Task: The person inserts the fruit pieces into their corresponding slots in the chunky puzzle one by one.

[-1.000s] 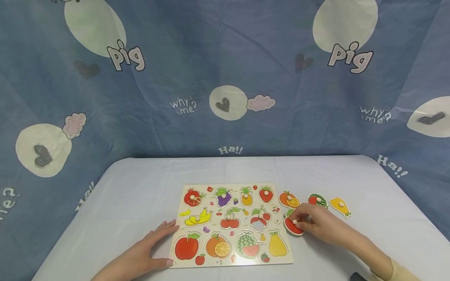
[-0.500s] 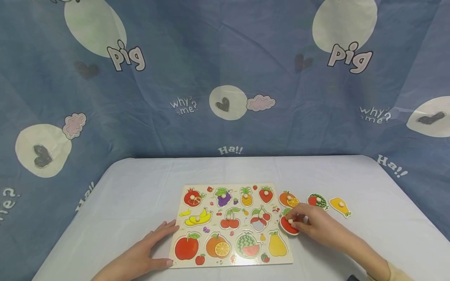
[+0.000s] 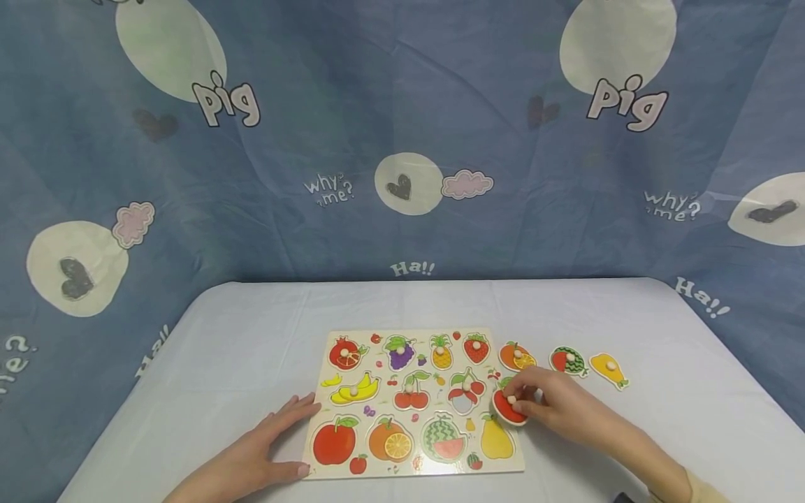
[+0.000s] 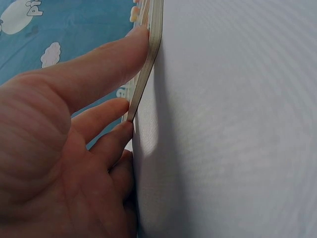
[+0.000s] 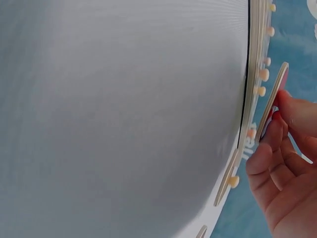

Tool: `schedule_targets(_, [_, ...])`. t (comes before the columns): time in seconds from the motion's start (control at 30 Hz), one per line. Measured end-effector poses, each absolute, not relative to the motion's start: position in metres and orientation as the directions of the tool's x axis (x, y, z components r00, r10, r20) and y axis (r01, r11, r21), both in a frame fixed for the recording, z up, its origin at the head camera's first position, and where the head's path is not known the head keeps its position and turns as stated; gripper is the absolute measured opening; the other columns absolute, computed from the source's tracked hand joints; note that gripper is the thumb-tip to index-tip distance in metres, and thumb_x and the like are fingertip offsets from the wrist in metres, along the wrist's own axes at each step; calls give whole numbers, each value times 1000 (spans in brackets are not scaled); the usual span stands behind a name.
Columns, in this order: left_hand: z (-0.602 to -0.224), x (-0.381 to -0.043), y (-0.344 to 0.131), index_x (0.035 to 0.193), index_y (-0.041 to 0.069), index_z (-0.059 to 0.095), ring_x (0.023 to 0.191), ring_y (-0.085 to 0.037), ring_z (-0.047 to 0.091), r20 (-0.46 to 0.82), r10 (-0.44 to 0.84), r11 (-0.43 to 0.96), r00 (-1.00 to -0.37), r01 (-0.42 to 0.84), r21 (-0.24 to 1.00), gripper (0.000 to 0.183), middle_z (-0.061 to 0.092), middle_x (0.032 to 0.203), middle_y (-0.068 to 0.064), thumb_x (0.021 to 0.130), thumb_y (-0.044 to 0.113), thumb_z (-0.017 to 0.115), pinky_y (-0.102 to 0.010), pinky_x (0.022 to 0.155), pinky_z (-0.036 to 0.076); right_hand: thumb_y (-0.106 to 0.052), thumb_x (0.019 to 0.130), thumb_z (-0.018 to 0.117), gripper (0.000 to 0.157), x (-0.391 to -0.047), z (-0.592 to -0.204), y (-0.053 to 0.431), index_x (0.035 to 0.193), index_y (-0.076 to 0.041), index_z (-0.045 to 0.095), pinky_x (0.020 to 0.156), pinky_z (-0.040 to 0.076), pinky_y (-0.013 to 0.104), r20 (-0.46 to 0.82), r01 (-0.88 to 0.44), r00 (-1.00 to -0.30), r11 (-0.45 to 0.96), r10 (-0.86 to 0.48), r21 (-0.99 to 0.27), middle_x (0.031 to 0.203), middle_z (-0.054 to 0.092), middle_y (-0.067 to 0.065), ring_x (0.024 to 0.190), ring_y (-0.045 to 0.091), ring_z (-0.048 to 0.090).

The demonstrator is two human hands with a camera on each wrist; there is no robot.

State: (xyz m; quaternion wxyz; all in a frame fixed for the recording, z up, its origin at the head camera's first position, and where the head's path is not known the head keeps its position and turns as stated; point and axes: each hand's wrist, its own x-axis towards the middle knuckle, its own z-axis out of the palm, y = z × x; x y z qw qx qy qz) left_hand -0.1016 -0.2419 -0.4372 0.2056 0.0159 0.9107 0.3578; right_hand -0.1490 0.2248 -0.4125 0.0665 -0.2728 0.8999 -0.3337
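My right hand [image 3: 553, 405] pinches a red apple puzzle piece [image 3: 505, 411] with a green leaf by its small knob. In the head view the piece overlaps the right edge of the wooden fruit puzzle board [image 3: 377, 335]; the right wrist view shows the apple piece [image 5: 273, 96] tilted and raised off the board. My left hand [image 3: 258, 447] rests against the board's left edge, thumb at the near corner and fingers stretched along the side. Knobbed fruits fill the board's upper two rows. Its bottom row shows apple, orange, watermelon and pear pictures without knobs.
Right of the board on the white table [image 3: 251, 349] lie an orange piece [image 3: 512, 355], a watermelon piece [image 3: 562, 360] and a yellow pear piece [image 3: 606, 369], knobs up. A blue printed cloth [image 3: 314, 230] hangs behind the table.
My right hand has moved left with the apple piece, from beside the board to over its right edge. The left hand and the board stay put.
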Motion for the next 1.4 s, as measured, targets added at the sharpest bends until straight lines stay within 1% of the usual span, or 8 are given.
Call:
schedule_targets(0.23, [-436, -102, -241, 147, 33, 46, 143, -41, 24, -368, 167, 750, -915, -124, 649, 94, 30, 159, -9, 64, 49, 86, -77, 100, 22, -9, 89, 72, 18, -148, -413, 219, 98, -24, 67, 64, 49, 23, 64, -439, -839, 604, -540, -665, 91, 64, -8, 81, 7, 56])
schedule_targets(0.4, [-436, -102, -240, 147, 33, 46, 142, -41, 25, -369, 161, 756, -916, -126, 643, 94, 31, 158, -9, 63, 51, 86, -77, 100, 22, -10, 89, 73, 18, -148, -413, 213, 97, -26, 67, 63, 49, 23, 66, -439, -839, 601, -539, -668, 91, 63, -13, 81, 7, 57])
schedule_targets(0.53, [-435, -101, -240, 146, 33, 47, 142, -41, 26, -368, 160, 753, -916, -128, 645, 93, 32, 158, -9, 63, 50, 86, -77, 100, 24, -14, 90, 73, 16, -147, -411, 207, 96, -27, 67, 63, 50, 23, 57, -431, -837, 593, -544, -680, 88, 63, -15, 79, 7, 57])
schedule_targets(0.73, [-435, -101, -239, 146, 33, 47, 142, -39, 28, -365, 149, 759, -919, -131, 638, 93, 33, 157, -9, 63, 50, 87, -75, 99, 29, -13, 90, 73, 14, -145, -409, 198, 95, -25, 67, 62, 50, 23, 68, -432, -822, 540, -565, -722, 87, 63, -11, 79, 8, 58])
schedule_targets(0.87, [-434, -101, -240, 146, 33, 47, 142, -39, 27, -365, 153, 755, -918, -130, 643, 94, 33, 157, -9, 63, 50, 87, -75, 99, 28, -12, 89, 73, 16, -144, -408, 192, 94, -25, 66, 62, 50, 23, 96, -454, -806, 506, -584, -733, 89, 64, -10, 80, 8, 58])
schedule_targets(0.97, [-434, -101, -240, 146, 32, 47, 142, -39, 27, -363, 157, 753, -918, -127, 646, 94, 33, 157, -9, 63, 50, 87, -76, 99, 28, -14, 90, 73, 14, -143, -407, 187, 94, -25, 66, 62, 50, 23, 104, -462, -795, 485, -597, -743, 89, 64, -10, 80, 8, 59])
schedule_targets(1.17, [-434, -101, -240, 146, 32, 47, 142, -40, 27, -358, 164, 749, -919, -120, 652, 94, 33, 157, -10, 63, 51, 86, -76, 100, 26, -21, 91, 72, 8, -141, -405, 176, 96, -26, 67, 65, 50, 24, 67, -421, -793, 464, -605, -780, 91, 64, -12, 82, 9, 59])
schedule_targets(1.4, [-433, -99, -241, 147, 32, 45, 141, -41, 27, -361, 172, 736, -917, -124, 665, 93, 31, 158, -10, 65, 50, 86, -76, 100, 24, -23, 90, 73, 8, -138, -403, 163, 95, -27, 68, 67, 50, 25, 22, -374, -799, 467, -601, -801, 86, 64, -11, 81, 10, 58])
